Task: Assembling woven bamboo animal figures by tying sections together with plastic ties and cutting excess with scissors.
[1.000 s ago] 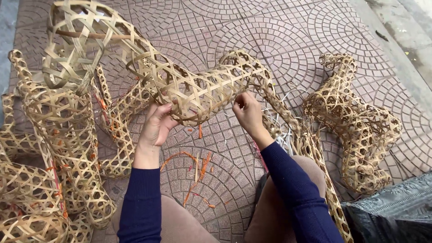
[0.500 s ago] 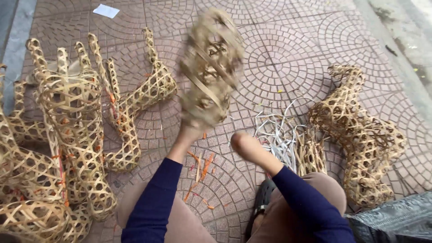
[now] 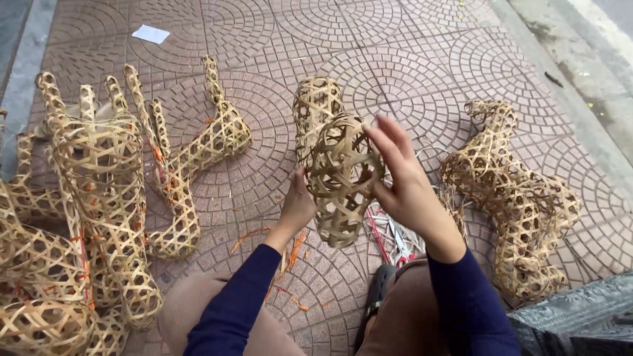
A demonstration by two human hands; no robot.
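I hold a woven bamboo open-lattice form (image 3: 337, 173) upright in front of me, its rounded end facing the camera. My left hand (image 3: 298, 206) grips its lower left side. On its right side rests my right hand (image 3: 403, 179), fingers spread over the weave near the top. Both arms wear dark blue sleeves. My knees, in tan trousers, show at the bottom.
Several finished woven bamboo frames (image 3: 99, 198) lie piled at the left, one more (image 3: 511, 198) at the right. Thin strips and red-handled scissors (image 3: 395, 237) lie on the patterned brick paving. Orange scraps (image 3: 293, 254) dot the ground. A dark bag (image 3: 580, 320) sits bottom right.
The long woven form that lay across the paving has been lifted and turned upright, end toward the camera. Both hands rose with it and now hold it on either side.
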